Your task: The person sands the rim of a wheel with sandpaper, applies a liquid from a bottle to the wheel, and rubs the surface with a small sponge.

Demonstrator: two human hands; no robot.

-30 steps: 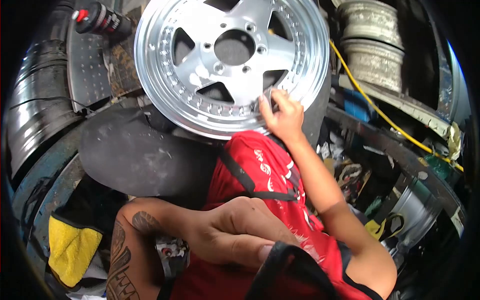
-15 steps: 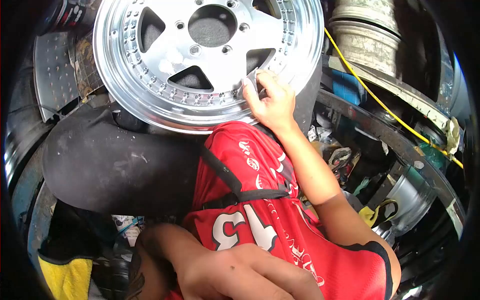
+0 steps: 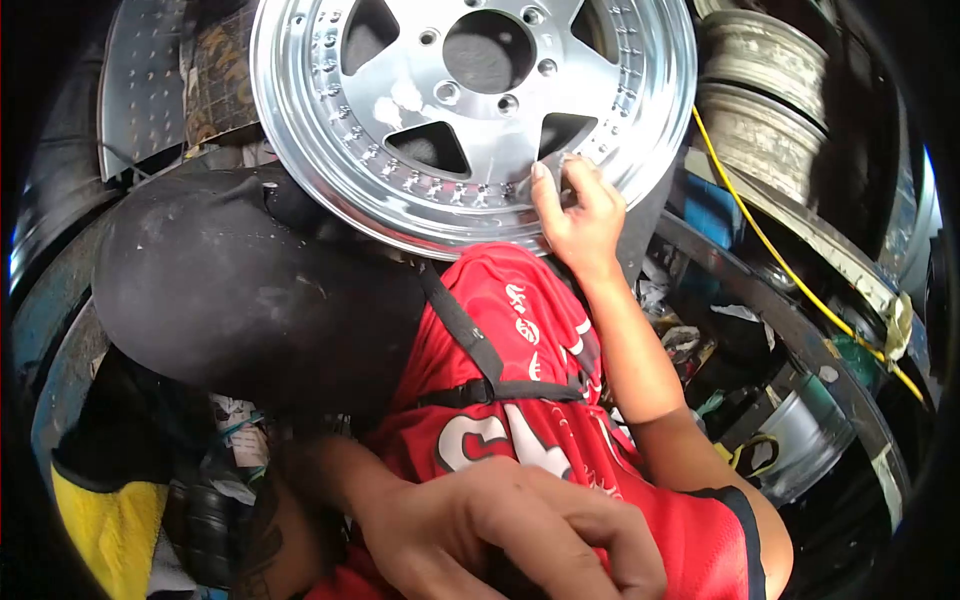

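A polished silver wheel with several spokes and a ring of small bolts leans at the top, above my legs. My right hand is at its lower right, thumb and fingers bent around a thin grey piece pressed on the metal beside a spoke opening. Close to the camera at the bottom, my left hand is over the red jersey; its fingers are curled, and anything inside them is hidden.
Dirty stacked rims stand at the upper right, with a yellow hose running down beside them. A metal frame and scattered scraps lie at the right. A yellow cloth hangs at the lower left.
The view has shifted, so the wheel and my right hand appear farther right. My right hand remains at the wheel's lower right. More of my curled left fingers shows.
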